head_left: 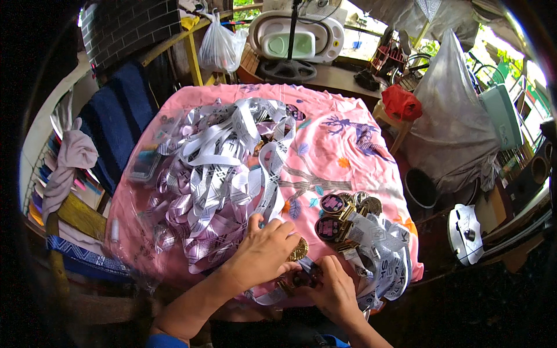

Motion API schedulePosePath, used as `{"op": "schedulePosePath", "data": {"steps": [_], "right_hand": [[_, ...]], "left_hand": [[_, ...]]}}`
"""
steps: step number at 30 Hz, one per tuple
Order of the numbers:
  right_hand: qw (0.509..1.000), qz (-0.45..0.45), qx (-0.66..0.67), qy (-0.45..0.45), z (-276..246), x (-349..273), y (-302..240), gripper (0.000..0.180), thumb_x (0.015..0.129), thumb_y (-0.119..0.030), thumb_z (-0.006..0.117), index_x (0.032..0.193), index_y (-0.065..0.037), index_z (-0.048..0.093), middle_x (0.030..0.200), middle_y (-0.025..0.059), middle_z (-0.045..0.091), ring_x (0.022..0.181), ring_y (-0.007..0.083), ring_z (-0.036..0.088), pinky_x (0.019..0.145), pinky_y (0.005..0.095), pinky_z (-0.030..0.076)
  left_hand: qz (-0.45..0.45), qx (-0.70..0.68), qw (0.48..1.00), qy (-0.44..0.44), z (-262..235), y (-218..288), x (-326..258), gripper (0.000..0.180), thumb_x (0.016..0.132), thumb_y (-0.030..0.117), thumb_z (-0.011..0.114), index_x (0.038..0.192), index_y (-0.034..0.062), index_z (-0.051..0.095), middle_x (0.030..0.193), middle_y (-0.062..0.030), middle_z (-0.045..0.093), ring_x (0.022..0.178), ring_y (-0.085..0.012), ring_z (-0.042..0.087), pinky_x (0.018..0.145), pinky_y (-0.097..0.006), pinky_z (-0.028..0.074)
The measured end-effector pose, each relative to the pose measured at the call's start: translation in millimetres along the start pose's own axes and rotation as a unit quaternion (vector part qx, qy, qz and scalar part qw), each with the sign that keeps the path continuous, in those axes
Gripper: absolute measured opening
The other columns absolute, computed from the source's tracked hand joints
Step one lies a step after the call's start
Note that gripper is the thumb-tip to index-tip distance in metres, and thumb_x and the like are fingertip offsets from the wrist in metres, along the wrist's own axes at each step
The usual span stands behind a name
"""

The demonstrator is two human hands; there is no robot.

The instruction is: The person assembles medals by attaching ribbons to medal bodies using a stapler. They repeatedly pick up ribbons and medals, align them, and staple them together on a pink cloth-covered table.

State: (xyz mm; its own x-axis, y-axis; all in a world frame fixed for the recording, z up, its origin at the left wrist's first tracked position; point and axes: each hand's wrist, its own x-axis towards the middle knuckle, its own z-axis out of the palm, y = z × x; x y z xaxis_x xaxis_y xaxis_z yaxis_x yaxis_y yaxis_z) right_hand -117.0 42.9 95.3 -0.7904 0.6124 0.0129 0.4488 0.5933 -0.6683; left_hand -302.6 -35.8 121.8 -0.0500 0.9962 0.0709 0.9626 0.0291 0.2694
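Observation:
My left hand [262, 250] is curled near the table's front edge, its fingers against a gold medal [299, 250]. Close beside it, my right hand [337, 289] pinches a grey-white medal ribbon [308, 265]; the dark piece beneath its fingers is partly hidden. To the left lies a large loose heap of white and pale-lilac printed ribbons [217, 168]. At the right, several finished-looking medals [329, 228] with dark faces and gold rims lie stacked. Their white ribbons [383, 255] gather toward the table's right edge.
A pink patterned cloth [339, 145] covers the table. Clear plastic with a small box [145, 165] lies at the left edge. Beyond stand a black pole base [287, 71] and a hanging white bag [222, 49]. A red bag [401, 103] rests on a stool at the right.

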Motion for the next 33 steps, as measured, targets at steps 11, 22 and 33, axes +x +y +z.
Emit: {"op": "schedulePosePath", "data": {"steps": [11, 22, 33], "right_hand": [[0.988, 0.077, 0.137, -0.006, -17.7, -8.8, -1.4, 0.031, 0.072, -0.017, 0.082, 0.088, 0.000, 0.061, 0.074, 0.0085, 0.060, 0.068, 0.0192, 0.059, 0.061, 0.0292, 0.045], [0.956, -0.150, 0.192, 0.161, -77.0, -61.0, 6.8, 0.023, 0.068, -0.009, 0.084, 0.068, -0.006, 0.061, 0.073, 0.0065, 0.059, 0.065, 0.0159, 0.058, 0.059, 0.0266, 0.044], [0.823, -0.102, 0.299, 0.473, -149.6, -80.3, 8.5, 0.019, 0.093, -0.021, 0.060, 0.101, -0.004, 0.060, 0.093, 0.0130, 0.063, 0.080, 0.0246, 0.067, 0.073, 0.0328, 0.057]], "left_hand": [[0.023, 0.132, 0.987, -0.092, -7.3, 2.9, 22.4, 0.016, 0.068, 0.025, 0.078, 0.078, 0.0145, 0.071, 0.085, -0.0051, 0.064, 0.094, -0.0237, 0.061, 0.084, -0.045, 0.037], [0.054, 0.308, 0.949, 0.042, 13.4, 0.5, 6.7, 0.008, 0.076, 0.011, 0.060, 0.080, 0.0092, 0.068, 0.078, -0.0027, 0.060, 0.085, -0.0203, 0.061, 0.095, -0.054, 0.035], [0.185, -0.272, 0.913, 0.242, -34.4, 135.0, 22.4, 0.031, 0.086, 0.018, 0.066, 0.113, 0.0046, 0.058, 0.115, -0.0123, 0.060, 0.113, -0.0246, 0.057, 0.102, -0.047, 0.038]]}}
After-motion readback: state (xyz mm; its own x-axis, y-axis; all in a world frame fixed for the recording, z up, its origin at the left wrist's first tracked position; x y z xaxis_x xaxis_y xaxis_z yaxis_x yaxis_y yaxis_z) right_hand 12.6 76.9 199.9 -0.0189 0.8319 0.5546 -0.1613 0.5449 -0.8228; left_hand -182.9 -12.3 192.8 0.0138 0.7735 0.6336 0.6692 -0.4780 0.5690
